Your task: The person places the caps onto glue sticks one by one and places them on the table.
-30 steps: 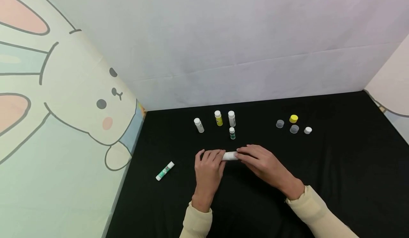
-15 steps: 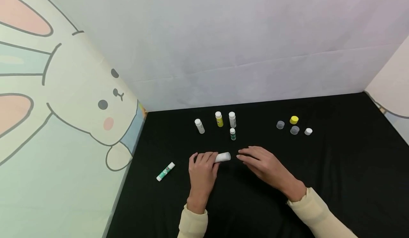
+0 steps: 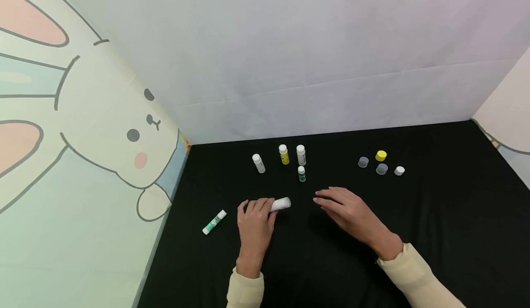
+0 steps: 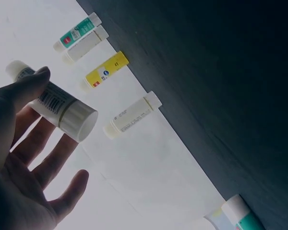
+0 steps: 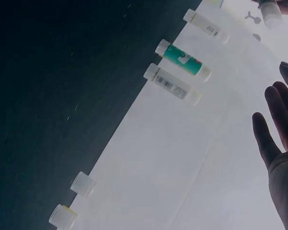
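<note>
My left hand holds a white glue stick between thumb and fingers, above the black table, its free end pointing right. In the left wrist view, this glue stick shows a barcode label, with the thumb across it. Over the table to the right, my right hand is apart from the stick, fingers extended and holding nothing. Beyond the hands stand a white glue stick, a yellow one, another white one and a shorter-looking green glue stick.
On the black table, a green and white glue stick lies at the left. A yellow cap, a white cap and two translucent caps sit at the back right. A pale curtain borders the far edge.
My right hand was touching the right end of the glue stick and has come away, shifting slightly right. My left hand has moved left with the stick in it.
</note>
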Available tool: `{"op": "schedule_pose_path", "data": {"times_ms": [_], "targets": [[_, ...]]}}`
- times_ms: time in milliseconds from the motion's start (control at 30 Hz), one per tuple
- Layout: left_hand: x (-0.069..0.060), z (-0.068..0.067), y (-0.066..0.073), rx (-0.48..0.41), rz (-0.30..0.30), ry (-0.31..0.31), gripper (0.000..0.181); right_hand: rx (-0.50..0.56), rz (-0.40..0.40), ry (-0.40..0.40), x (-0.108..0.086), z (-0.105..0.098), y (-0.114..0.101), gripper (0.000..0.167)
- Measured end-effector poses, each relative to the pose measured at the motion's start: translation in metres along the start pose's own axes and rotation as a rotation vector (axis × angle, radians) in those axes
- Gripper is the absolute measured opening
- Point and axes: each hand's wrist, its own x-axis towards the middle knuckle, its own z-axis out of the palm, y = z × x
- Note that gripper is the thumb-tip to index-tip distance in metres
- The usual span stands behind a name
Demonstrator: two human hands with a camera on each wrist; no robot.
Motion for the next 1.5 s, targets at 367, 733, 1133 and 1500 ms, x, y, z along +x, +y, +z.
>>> {"op": "schedule_pose_path", "data": {"times_ms": [367, 733, 1133, 1500], "targets": [[-0.006, -0.004, -0.011, 0.004, -0.033, -0.002, 0.030, 0.002, 0.033, 0.019, -0.011, -0.011, 0.013, 0.040], [-0.011, -0.007, -0.021, 0.009, -0.068, -0.003, 0.031, -0.012, 0.065, 0.047, -0.018, -0.020, 0.022, 0.042], [-0.015, -0.011, -0.030, 0.028, -0.097, 0.000, 0.030, -0.027, 0.062, 0.109, -0.021, -0.024, 0.029, 0.042], [-0.019, -0.013, -0.038, 0.057, -0.118, 0.010, 0.031, -0.044, 0.092, 0.116, -0.028, -0.032, 0.038, 0.041]]}}
